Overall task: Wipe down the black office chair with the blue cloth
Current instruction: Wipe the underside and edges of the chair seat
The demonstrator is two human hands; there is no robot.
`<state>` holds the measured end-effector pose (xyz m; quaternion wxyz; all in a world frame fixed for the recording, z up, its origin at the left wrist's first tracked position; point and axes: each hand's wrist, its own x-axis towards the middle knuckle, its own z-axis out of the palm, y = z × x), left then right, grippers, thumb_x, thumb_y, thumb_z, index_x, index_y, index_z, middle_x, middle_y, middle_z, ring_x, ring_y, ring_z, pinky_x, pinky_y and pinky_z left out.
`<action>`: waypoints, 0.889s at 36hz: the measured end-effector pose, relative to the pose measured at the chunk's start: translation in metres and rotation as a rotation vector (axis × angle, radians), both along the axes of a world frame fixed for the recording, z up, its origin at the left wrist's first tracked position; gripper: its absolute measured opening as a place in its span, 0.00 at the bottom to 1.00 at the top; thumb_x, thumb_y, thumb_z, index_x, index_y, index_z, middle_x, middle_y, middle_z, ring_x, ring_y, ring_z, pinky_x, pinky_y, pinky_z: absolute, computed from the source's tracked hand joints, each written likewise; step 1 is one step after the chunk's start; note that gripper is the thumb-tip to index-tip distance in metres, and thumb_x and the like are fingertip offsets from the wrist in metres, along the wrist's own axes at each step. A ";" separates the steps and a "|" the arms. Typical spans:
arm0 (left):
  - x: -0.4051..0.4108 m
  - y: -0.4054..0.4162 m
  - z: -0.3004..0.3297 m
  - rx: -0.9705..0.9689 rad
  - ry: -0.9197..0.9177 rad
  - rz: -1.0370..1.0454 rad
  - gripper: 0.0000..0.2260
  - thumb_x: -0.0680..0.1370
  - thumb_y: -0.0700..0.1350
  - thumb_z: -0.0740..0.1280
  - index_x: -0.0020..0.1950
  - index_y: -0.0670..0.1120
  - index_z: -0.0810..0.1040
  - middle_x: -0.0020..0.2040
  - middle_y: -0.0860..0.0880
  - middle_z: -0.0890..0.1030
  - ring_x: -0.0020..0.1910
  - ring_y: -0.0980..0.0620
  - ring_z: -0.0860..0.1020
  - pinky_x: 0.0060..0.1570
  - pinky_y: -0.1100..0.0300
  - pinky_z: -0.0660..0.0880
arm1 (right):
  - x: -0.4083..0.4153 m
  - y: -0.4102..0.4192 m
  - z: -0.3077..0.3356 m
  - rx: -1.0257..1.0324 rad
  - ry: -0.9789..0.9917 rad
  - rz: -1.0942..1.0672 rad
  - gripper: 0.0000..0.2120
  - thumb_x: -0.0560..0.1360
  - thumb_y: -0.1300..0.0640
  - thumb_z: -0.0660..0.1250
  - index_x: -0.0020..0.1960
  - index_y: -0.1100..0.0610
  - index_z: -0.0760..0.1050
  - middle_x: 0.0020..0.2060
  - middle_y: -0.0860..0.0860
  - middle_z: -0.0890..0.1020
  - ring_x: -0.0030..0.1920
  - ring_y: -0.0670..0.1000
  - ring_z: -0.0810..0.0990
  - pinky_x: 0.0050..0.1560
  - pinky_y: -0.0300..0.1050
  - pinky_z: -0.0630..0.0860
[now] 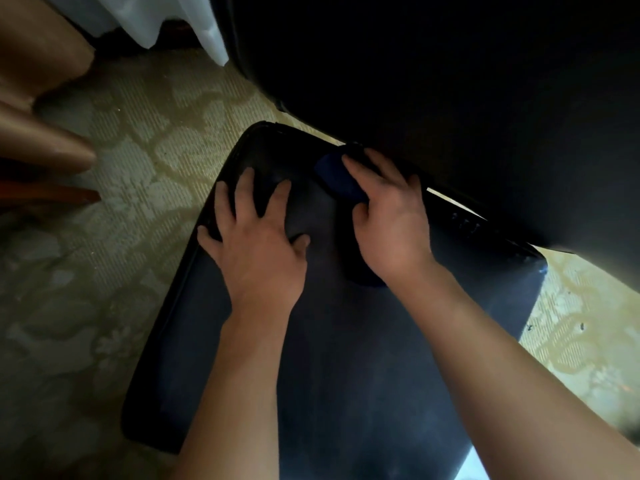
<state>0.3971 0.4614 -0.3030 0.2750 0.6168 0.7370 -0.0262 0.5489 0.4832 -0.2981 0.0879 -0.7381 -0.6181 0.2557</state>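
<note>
The black office chair fills the middle of the head view: its flat seat [346,358] runs toward me and its dark backrest [450,98] rises at the upper right. My right hand [388,216] presses the dark blue cloth [334,176] onto the seat's rear, close to the backrest, with fingers curled over it. Part of the cloth shows beyond the fingertips and a bit below the wrist. My left hand [256,240] lies flat on the seat's left side, fingers spread, holding nothing.
Pale patterned carpet [121,220] surrounds the chair. Tan wooden furniture legs [45,147] stand at the left edge. White fabric [149,19] hangs at the top left. A strip of bright carpet [581,327] shows right of the seat.
</note>
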 end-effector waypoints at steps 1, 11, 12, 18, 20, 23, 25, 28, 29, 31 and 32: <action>0.000 -0.002 -0.001 0.001 0.002 0.002 0.35 0.75 0.56 0.73 0.78 0.60 0.60 0.82 0.50 0.50 0.81 0.43 0.46 0.71 0.28 0.55 | 0.003 -0.002 -0.001 0.003 -0.001 -0.005 0.31 0.74 0.68 0.61 0.73 0.46 0.70 0.74 0.47 0.68 0.66 0.63 0.69 0.65 0.60 0.73; -0.003 0.000 -0.002 0.018 0.032 -0.004 0.35 0.74 0.57 0.73 0.78 0.59 0.61 0.81 0.50 0.54 0.81 0.43 0.49 0.70 0.29 0.58 | 0.067 -0.046 -0.005 -0.056 -0.143 -0.156 0.33 0.71 0.68 0.62 0.73 0.48 0.71 0.72 0.52 0.72 0.66 0.63 0.73 0.66 0.51 0.68; -0.002 0.000 -0.001 0.021 0.028 -0.003 0.35 0.74 0.56 0.74 0.78 0.59 0.61 0.81 0.49 0.54 0.81 0.43 0.49 0.70 0.29 0.57 | 0.072 -0.051 -0.006 -0.051 -0.145 -0.182 0.33 0.71 0.68 0.62 0.73 0.48 0.71 0.72 0.53 0.72 0.65 0.64 0.73 0.66 0.50 0.68; 0.002 -0.002 -0.001 0.020 -0.002 0.011 0.35 0.75 0.54 0.73 0.79 0.58 0.61 0.82 0.50 0.52 0.81 0.44 0.47 0.72 0.28 0.53 | 0.077 -0.053 0.006 0.016 -0.004 -0.240 0.31 0.70 0.70 0.63 0.72 0.52 0.74 0.67 0.57 0.76 0.65 0.60 0.75 0.70 0.56 0.69; 0.005 -0.002 0.000 0.004 0.003 0.027 0.35 0.76 0.52 0.73 0.79 0.58 0.59 0.82 0.50 0.51 0.81 0.44 0.46 0.73 0.29 0.52 | 0.070 -0.050 0.012 0.080 0.071 -0.250 0.31 0.70 0.69 0.63 0.71 0.52 0.75 0.65 0.56 0.78 0.63 0.60 0.77 0.69 0.53 0.70; 0.010 -0.003 0.003 0.037 -0.006 0.031 0.34 0.75 0.47 0.74 0.78 0.57 0.64 0.82 0.47 0.54 0.81 0.41 0.49 0.73 0.28 0.54 | 0.051 -0.040 0.011 0.118 0.129 -0.195 0.32 0.69 0.68 0.63 0.71 0.51 0.74 0.68 0.52 0.76 0.64 0.59 0.75 0.70 0.49 0.69; 0.016 -0.007 0.006 0.083 -0.054 0.006 0.32 0.75 0.43 0.74 0.76 0.57 0.68 0.80 0.47 0.59 0.80 0.40 0.53 0.71 0.27 0.56 | 0.038 -0.031 0.007 0.093 0.129 -0.128 0.32 0.69 0.68 0.63 0.71 0.50 0.74 0.70 0.51 0.74 0.64 0.59 0.75 0.70 0.49 0.69; 0.031 -0.013 0.010 0.057 -0.094 -0.049 0.31 0.75 0.47 0.74 0.75 0.59 0.68 0.80 0.49 0.60 0.80 0.41 0.52 0.70 0.26 0.56 | 0.031 -0.022 -0.001 0.031 0.081 -0.072 0.31 0.71 0.68 0.64 0.71 0.47 0.73 0.73 0.49 0.71 0.65 0.60 0.73 0.69 0.48 0.67; 0.037 -0.014 0.010 0.023 -0.094 -0.055 0.31 0.75 0.50 0.74 0.76 0.60 0.67 0.81 0.50 0.57 0.80 0.41 0.50 0.71 0.25 0.54 | 0.032 -0.021 -0.003 0.021 0.077 -0.071 0.31 0.72 0.68 0.65 0.71 0.47 0.73 0.73 0.48 0.71 0.65 0.60 0.72 0.69 0.48 0.67; 0.043 -0.014 0.008 -0.026 -0.071 -0.052 0.32 0.74 0.55 0.74 0.77 0.61 0.65 0.82 0.50 0.53 0.81 0.42 0.46 0.72 0.26 0.51 | 0.036 -0.023 -0.004 0.024 0.082 -0.072 0.31 0.71 0.68 0.65 0.71 0.47 0.74 0.73 0.48 0.71 0.65 0.61 0.72 0.69 0.48 0.69; 0.045 -0.014 0.006 -0.031 -0.055 -0.047 0.33 0.74 0.56 0.74 0.77 0.61 0.65 0.82 0.51 0.52 0.81 0.42 0.45 0.72 0.26 0.51 | 0.039 -0.024 -0.005 0.027 0.077 -0.069 0.30 0.71 0.68 0.65 0.70 0.47 0.74 0.72 0.48 0.72 0.64 0.61 0.73 0.69 0.48 0.69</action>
